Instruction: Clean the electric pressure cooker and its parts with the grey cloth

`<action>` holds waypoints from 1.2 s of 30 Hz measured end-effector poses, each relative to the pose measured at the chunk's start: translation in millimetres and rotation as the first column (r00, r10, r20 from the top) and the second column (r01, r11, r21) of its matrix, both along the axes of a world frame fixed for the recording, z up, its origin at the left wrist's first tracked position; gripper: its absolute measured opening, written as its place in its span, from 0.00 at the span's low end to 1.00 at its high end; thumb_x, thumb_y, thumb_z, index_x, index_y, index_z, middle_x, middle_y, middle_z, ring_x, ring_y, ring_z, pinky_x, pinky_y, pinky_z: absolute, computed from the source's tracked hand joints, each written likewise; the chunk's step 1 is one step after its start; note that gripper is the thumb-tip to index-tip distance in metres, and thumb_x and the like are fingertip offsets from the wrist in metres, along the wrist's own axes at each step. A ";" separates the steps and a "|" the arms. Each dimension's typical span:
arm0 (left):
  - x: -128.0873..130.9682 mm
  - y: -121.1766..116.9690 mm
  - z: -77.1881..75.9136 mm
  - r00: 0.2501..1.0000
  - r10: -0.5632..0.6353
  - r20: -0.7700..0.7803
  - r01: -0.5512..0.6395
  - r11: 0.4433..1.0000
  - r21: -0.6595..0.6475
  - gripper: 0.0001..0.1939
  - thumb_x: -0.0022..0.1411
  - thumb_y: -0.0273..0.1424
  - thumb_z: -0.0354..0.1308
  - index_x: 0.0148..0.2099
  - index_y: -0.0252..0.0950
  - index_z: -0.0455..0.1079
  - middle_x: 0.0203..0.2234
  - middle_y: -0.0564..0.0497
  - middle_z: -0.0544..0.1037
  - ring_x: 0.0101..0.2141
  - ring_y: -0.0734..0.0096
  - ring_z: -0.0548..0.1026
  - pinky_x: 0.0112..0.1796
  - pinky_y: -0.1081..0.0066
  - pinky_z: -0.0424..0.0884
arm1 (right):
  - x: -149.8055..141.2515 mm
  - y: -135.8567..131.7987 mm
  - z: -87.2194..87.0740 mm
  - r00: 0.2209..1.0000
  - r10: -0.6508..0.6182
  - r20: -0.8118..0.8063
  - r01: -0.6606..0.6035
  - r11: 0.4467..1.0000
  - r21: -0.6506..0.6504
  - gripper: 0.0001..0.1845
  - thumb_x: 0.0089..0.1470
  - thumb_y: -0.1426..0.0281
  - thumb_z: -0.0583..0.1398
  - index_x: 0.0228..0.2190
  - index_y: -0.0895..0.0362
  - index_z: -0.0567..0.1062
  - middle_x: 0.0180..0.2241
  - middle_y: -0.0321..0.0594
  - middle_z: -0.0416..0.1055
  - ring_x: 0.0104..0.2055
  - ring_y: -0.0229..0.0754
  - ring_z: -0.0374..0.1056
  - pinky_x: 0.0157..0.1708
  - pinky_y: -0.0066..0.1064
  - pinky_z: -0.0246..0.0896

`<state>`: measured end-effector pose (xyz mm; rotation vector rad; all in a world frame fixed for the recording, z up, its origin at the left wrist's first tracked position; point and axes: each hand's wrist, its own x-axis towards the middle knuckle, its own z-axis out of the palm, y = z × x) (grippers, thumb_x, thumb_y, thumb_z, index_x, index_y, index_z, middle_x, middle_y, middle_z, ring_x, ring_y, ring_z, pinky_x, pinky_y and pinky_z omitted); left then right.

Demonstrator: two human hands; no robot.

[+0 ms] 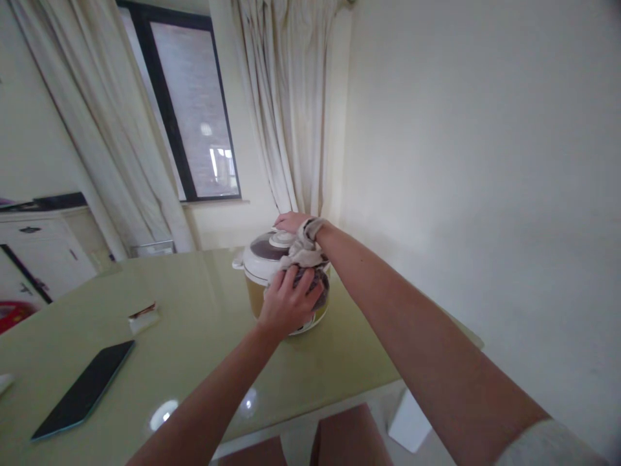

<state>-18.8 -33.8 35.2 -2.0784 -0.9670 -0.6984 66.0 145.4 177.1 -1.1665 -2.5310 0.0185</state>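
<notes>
A white and tan rice cooker [257, 266] with a dark see-through lid [264, 246] and a pale knob stands on the table near its far right part. Against the cooker's near side, my left hand [290, 301] presses a patterned grey-and-white cloth [305, 254], with the fingers bent over it. The cloth runs up from there to my right wrist. Beyond the knob, my right hand [292, 222] reaches to the far side of the lid; most of its fingers are hidden, so its grip does not show.
The cooker stands on a pale green table [194, 362] beside a white wall [475, 168]. To the left lie a black tablet [85, 391] and a small packet [143, 317]. A white cabinet [43, 239], a window and curtains [291, 97] are behind.
</notes>
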 end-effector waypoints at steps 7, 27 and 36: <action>79.8 7.5 -11.7 0.970 -0.093 -0.224 0.045 0.976 -0.212 0.18 0.66 0.40 0.64 0.54 0.37 0.77 0.50 0.40 0.79 0.50 0.48 0.73 0.47 0.52 0.70 | 12.8 -24.1 -6.1 0.998 -0.057 0.022 0.059 0.995 -0.083 0.22 0.72 0.62 0.50 0.59 0.53 0.75 0.62 0.44 0.75 0.61 0.50 0.72 0.59 0.38 0.66; -51.9 -20.3 -21.9 0.834 0.068 0.548 -0.063 0.998 -0.028 0.21 0.63 0.35 0.65 0.57 0.41 0.72 0.51 0.43 0.77 0.48 0.55 0.77 0.48 0.59 0.75 | 11.7 -30.4 -34.4 0.994 -0.046 -0.094 0.056 0.993 0.106 0.24 0.74 0.58 0.48 0.57 0.52 0.77 0.54 0.47 0.79 0.54 0.49 0.75 0.49 0.35 0.64; -14.5 -25.1 -45.5 0.863 -0.329 -0.384 0.323 0.943 -0.082 0.11 0.69 0.23 0.59 0.47 0.44 0.78 0.49 0.53 0.82 0.43 0.65 0.77 0.46 0.61 0.73 | 13.2 -37.2 -29.3 0.993 -0.050 -0.107 0.058 0.996 0.074 0.24 0.75 0.60 0.47 0.56 0.53 0.77 0.56 0.46 0.78 0.57 0.48 0.73 0.53 0.34 0.62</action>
